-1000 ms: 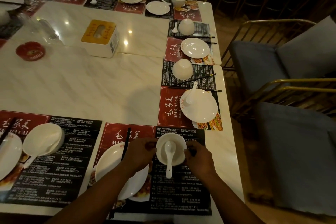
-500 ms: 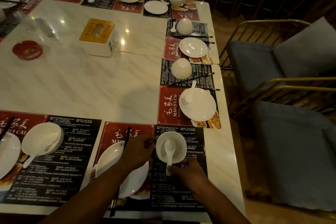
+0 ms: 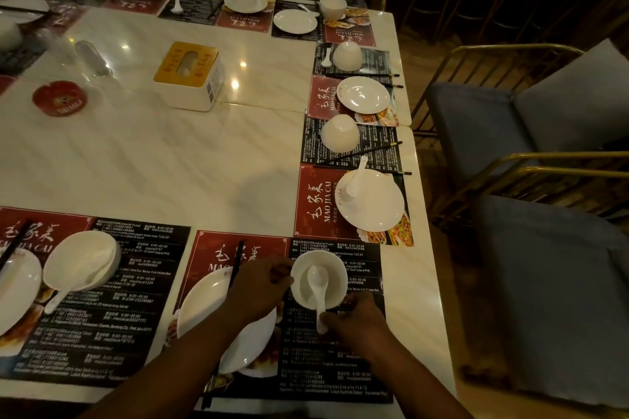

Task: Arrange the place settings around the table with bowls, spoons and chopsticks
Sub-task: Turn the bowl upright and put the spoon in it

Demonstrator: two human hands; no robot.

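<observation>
A white bowl (image 3: 335, 274) stands upright on the nearest placemat (image 3: 335, 367), with a white spoon (image 3: 319, 286) lying in it, handle toward me. My left hand (image 3: 257, 286) grips the bowl's left rim. My right hand (image 3: 355, 316) pinches the end of the spoon handle just below the bowl. A white plate (image 3: 204, 303) lies left of the bowl, partly under my left arm, with black chopsticks (image 3: 235, 265) across it.
Further settings line the right edge: a plate with a spoon (image 3: 369, 201), an upturned bowl (image 3: 339, 133), another plate (image 3: 363, 94). A bowl with a spoon (image 3: 81, 260) sits at left. A tissue box (image 3: 189, 76) and red ashtray (image 3: 59, 98) stand mid-table. Chairs (image 3: 551, 119) stand at right.
My right hand left the bowl's right side and moved down to the spoon handle, taking hold of its end. My left hand stays at the bowl's left rim.
</observation>
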